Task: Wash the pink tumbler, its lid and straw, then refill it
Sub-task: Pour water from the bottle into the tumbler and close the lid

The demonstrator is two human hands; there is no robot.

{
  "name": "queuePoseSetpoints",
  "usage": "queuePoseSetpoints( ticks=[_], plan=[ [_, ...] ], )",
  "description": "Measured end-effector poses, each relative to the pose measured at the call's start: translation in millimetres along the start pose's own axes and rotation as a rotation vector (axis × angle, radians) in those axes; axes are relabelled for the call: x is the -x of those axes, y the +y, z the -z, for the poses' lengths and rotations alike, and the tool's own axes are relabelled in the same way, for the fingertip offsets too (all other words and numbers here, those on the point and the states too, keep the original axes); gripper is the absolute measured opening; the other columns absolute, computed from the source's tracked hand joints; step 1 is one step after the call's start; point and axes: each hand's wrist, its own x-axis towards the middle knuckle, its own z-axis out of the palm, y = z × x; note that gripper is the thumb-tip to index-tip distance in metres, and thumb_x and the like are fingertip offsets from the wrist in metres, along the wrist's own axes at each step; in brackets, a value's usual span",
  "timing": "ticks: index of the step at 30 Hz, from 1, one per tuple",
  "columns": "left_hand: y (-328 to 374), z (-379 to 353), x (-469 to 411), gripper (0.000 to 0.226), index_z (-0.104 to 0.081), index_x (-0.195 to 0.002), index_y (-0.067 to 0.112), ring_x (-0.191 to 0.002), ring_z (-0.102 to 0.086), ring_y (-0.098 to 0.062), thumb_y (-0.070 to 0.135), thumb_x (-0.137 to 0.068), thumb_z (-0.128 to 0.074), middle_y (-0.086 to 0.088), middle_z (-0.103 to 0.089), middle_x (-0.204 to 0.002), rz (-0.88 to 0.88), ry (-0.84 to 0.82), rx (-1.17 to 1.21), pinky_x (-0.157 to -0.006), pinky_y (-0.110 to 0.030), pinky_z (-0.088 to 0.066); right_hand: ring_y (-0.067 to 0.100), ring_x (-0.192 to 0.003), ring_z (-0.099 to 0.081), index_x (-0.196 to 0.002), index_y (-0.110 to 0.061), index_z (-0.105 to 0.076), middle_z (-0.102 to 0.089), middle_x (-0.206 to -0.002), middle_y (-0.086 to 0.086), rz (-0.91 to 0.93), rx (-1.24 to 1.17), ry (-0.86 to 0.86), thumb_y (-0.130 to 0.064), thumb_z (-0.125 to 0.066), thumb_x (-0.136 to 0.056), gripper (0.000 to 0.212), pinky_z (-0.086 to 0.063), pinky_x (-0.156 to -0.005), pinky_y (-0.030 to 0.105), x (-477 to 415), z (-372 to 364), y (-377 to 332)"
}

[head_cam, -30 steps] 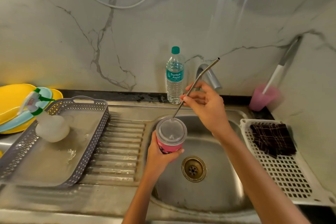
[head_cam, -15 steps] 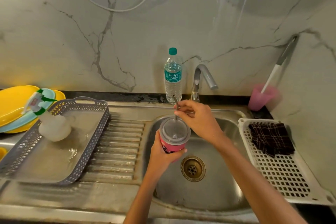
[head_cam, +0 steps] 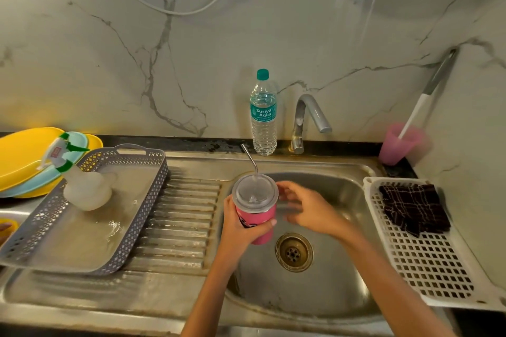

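Tumbler (head_cam: 260, 220) held upright over the sink (head_cam: 328, 290) basin, just left of the drain. The pink body is gripped by the left hand (head_cam: 236, 231), fingers and thumb wrapped round it. Lid (head_cam: 254, 191) is seated on top, and the metal straw (head_cam: 250, 157) is passed through it, its bent end leaning toward the wall. Right hand (head_cam: 309, 208) is poised just beside the lid, fingers loosely spread, nothing held. There is blur there, so contact with the lid rim cannot be told.

Progress, as judged: all three parts are found assembled, so the piece is either put back together after washing or not taken apart yet. No suds are seen on it, and no water is seen running from the tap (head_cam: 309, 115). Water is pooled in the grey tray (head_cam: 154, 197) by the spray bottle (head_cam: 85, 189), which hints that some rinsing has been done. Contents of the tumbler cannot be made out through the cloudy lid. The water bottle (head_cam: 263, 117) at the wall is capped and looks nearly full, so refilling from it is judged not done. Left at best: the refill. At worst: the whole wash.
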Motion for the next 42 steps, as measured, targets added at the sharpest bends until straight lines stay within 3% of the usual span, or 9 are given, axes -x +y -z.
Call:
queuePoseSetpoints(
  ticks=[4, 9, 14, 18, 24, 27, 31, 36, 42],
  plan=[
    [-1, 6, -4, 0.106, -0.038, -0.141, 0.03, -0.127, -0.05, -0.011, 0.045, -0.052, -0.093, 0.002, -0.047, -0.135, -0.029, -0.007, -0.04, -0.104, -0.027, -0.045, 0.005, -0.12, -0.053, -0.141, -0.034, -0.033, -0.052, -0.132, -0.013, -0.023, -0.221, -0.057, -0.015, -0.086, -0.069, 0.092, -0.046, -0.096, 0.018, 2, -37, 14],
    [3, 24, -17, 0.095, -0.037, -0.13, 0.049, -0.122, -0.049, -0.002, 0.047, -0.053, -0.091, 0.008, -0.045, -0.131, 0.016, -0.132, -0.061, -0.095, -0.013, -0.045, 0.002, -0.114, -0.055, -0.132, -0.046, -0.035, -0.055, -0.125, -0.017, -0.013, -0.262, 0.094, -0.022, -0.088, -0.066, 0.088, -0.051, -0.089, 0.019, -13, -60, 11],
    [16, 52, -51, 0.098, -0.039, -0.132, 0.033, -0.114, -0.056, 0.005, 0.023, -0.053, -0.096, 0.009, -0.054, -0.13, 0.047, -0.153, -0.011, -0.089, -0.013, -0.048, -0.013, -0.093, -0.054, -0.138, -0.025, -0.041, -0.057, -0.116, -0.015, 0.014, -0.222, 0.193, -0.019, -0.087, -0.067, 0.085, -0.049, -0.078, 0.006, -51, -65, -6],
    [20, 71, -84, 0.102, -0.038, -0.135, 0.022, -0.111, -0.059, 0.004, 0.018, -0.051, -0.096, 0.003, -0.055, -0.13, 0.056, -0.1, 0.006, -0.084, -0.011, -0.049, -0.002, -0.095, -0.059, -0.138, -0.015, -0.043, -0.061, -0.117, -0.003, 0.034, -0.245, 0.243, -0.011, -0.088, -0.065, 0.085, -0.045, -0.069, 0.001, -97, -69, -21],
    [11, 101, -135, 0.091, -0.041, -0.141, 0.025, -0.118, -0.054, 0.005, 0.009, -0.063, -0.086, 0.004, -0.056, -0.133, 0.061, -0.078, -0.021, -0.091, -0.009, -0.046, 0.012, -0.109, -0.059, -0.138, -0.018, -0.043, -0.06, -0.127, 0.001, 0.046, -0.237, 0.317, -0.02, -0.092, -0.059, 0.093, -0.051, -0.09, 0.023, -165, -83, -32],
    [1, 106, -154, 0.087, -0.039, -0.141, 0.024, -0.111, -0.055, 0.013, -0.007, -0.071, -0.08, 0.005, -0.056, -0.132, 0.071, -0.058, -0.013, -0.084, -0.007, -0.047, 0.012, -0.109, -0.058, -0.136, -0.017, -0.044, -0.061, -0.126, 0.003, 0.026, -0.201, 0.353, -0.024, -0.093, -0.057, 0.093, -0.051, -0.093, 0.03, -190, -93, -29],
    [-12, 109, -169, 0.086, -0.039, -0.143, 0.023, -0.109, -0.054, 0.014, -0.009, -0.072, -0.077, 0.005, -0.055, -0.132, 0.094, -0.047, -0.027, -0.081, -0.005, -0.046, 0.02, -0.112, -0.06, -0.135, -0.019, -0.044, -0.062, -0.124, 0.004, 0.014, -0.154, 0.377, -0.03, -0.091, -0.057, 0.092, -0.053, -0.094, 0.04, -213, -102, -20],
    [-23, 113, -181, 0.091, -0.033, -0.15, 0.017, -0.115, -0.053, 0.013, -0.006, -0.074, -0.077, 0.005, -0.053, -0.138, 0.11, -0.082, -0.039, -0.085, -0.007, -0.046, 0.021, -0.113, -0.06, -0.134, -0.017, -0.046, -0.062, -0.124, 0.006, 0.011, -0.159, 0.395, -0.027, -0.089, -0.061, 0.085, -0.052, -0.094, 0.037, -224, -103, -14],
    [-29, 114, -183, 0.086, -0.024, -0.153, 0.016, -0.117, -0.049, 0.016, -0.007, -0.083, -0.069, 0.006, -0.047, -0.141, 0.11, -0.121, -0.062, -0.088, -0.006, -0.043, 0.02, -0.111, -0.059, -0.134, -0.016, -0.046, -0.062, -0.124, 0.006, 0.005, -0.133, 0.393, -0.026, -0.089, -0.062, 0.084, -0.044, -0.085, 0.021, -223, -103, -17]
  ],
)
